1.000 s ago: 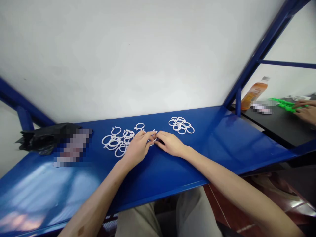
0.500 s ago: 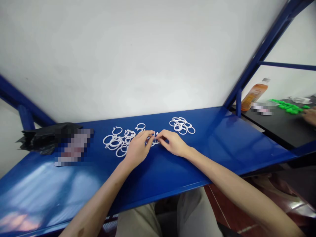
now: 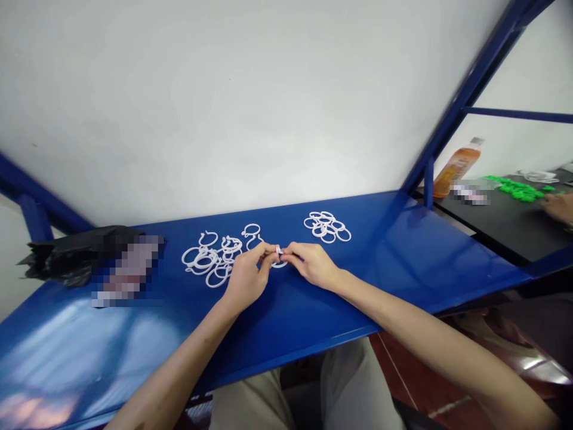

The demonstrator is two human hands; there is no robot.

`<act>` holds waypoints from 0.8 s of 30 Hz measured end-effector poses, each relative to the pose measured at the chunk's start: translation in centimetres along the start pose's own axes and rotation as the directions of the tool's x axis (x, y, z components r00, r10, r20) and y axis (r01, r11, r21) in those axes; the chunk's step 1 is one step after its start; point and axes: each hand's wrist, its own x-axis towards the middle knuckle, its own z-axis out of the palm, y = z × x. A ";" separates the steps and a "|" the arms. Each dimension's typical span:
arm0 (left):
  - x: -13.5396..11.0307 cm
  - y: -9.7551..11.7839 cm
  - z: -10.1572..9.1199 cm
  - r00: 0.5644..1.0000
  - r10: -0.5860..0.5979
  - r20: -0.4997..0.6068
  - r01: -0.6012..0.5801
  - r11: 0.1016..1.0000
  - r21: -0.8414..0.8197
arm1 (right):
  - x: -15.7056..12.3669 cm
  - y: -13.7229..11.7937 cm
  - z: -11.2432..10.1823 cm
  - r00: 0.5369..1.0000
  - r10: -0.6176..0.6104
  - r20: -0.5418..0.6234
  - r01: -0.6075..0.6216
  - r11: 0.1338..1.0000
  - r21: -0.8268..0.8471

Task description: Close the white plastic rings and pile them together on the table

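Note:
Between my two hands is a white plastic ring (image 3: 280,264), its lower curve showing beneath the fingertips. My left hand (image 3: 250,272) pinches one end of it with thumb and forefinger. From the other side my right hand (image 3: 312,263) pinches the opposite end, and the two sets of fingertips nearly meet. Left of my left hand lies a loose heap of white rings (image 3: 203,260), several of them with open ends. One more ring (image 3: 251,229) lies just behind that hand. Beyond my right hand sits a smaller cluster of rings (image 3: 329,228) that look closed.
The blue table (image 3: 286,322) meets a pale wall (image 3: 250,119). A black plastic bag (image 3: 76,254) and a blurred-out packet (image 3: 129,269) lie at left. On a black table (image 3: 492,230) at right are a drink bottle (image 3: 457,170), green pieces (image 3: 519,190) and another person's hand (image 3: 559,208).
My fingertips have come closer together, bringing the ends of the held ring to each other; a gap showed between them before. The view has shifted slightly.

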 end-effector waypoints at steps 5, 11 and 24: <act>-0.2 -0.5 -0.3 0.996 0.033 0.086 -0.038 0.998 0.047 | -0.5 0.3 0.0 0.972 -0.207 0.111 0.232 0.915 -0.330; -0.5 -1.2 -0.1 0.989 0.043 0.143 -0.058 0.993 0.100 | -0.5 0.7 0.0 0.920 -0.302 0.250 0.391 0.761 -0.518; 0.4 -1.7 -0.3 0.988 0.155 0.023 -0.153 0.923 0.354 | 0.7 1.6 -3.8 0.980 0.159 -0.116 -0.166 0.985 -0.054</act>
